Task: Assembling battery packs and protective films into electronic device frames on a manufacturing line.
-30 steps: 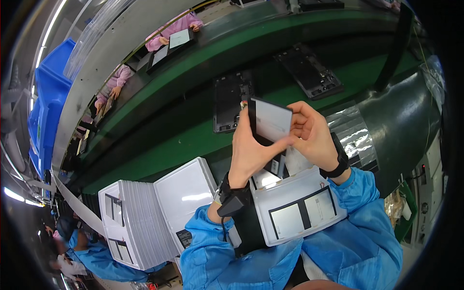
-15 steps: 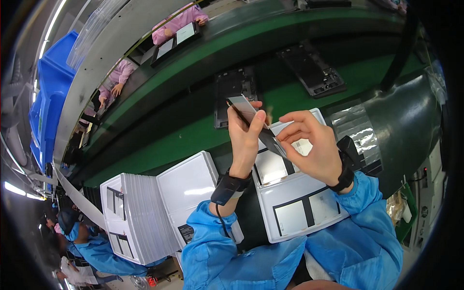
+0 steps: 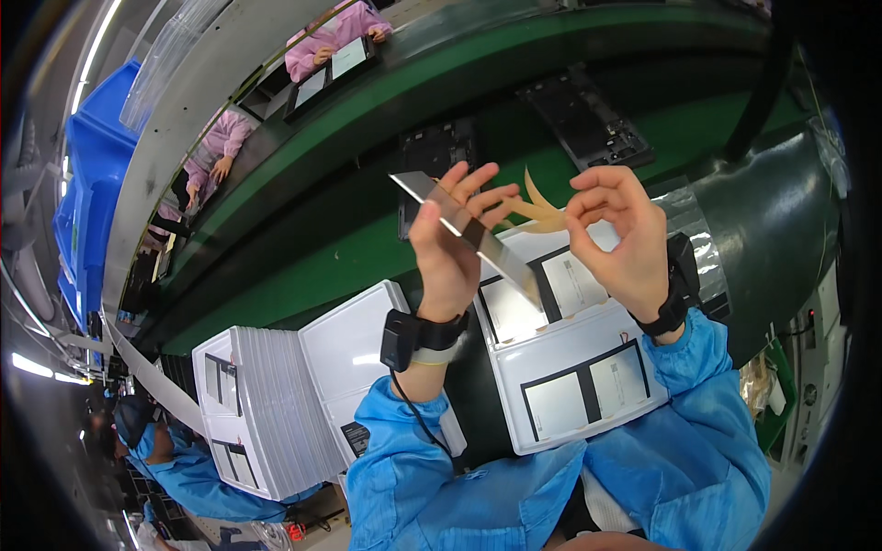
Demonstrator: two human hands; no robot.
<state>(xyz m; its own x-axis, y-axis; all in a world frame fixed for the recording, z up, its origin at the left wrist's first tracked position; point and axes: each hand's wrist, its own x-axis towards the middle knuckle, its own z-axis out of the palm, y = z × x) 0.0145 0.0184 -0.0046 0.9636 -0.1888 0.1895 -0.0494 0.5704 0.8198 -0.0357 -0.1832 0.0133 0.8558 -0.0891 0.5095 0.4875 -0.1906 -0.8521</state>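
Observation:
My left hand [image 3: 446,266] holds a thin silver-and-black flat battery pack [image 3: 503,261], tilted edge-on, with the thumb on its near side and the fingers spread behind it. My right hand [image 3: 623,241] is closed in a pinch on pale yellow film strips [image 3: 544,217], which curl in the air between both hands. Whether the strips still touch the pack is hard to tell. Below the hands lies a white tray [image 3: 503,376] with two compartments. Similar two-cell packs [image 3: 557,406] rest in it, white within black borders.
Left of me stand a tall stack of white trays [image 3: 276,404] and a bare white tray [image 3: 356,332]. On the green belt [image 3: 303,243] ahead lie two black tablet housings [image 3: 593,124], [image 3: 439,147]. Co-workers in pink sit across the belt; one in blue sits at left.
My left hand has turned the battery pack more edge-on and its fingers have spread. My right hand has moved right, drawing the yellow strips out into view.

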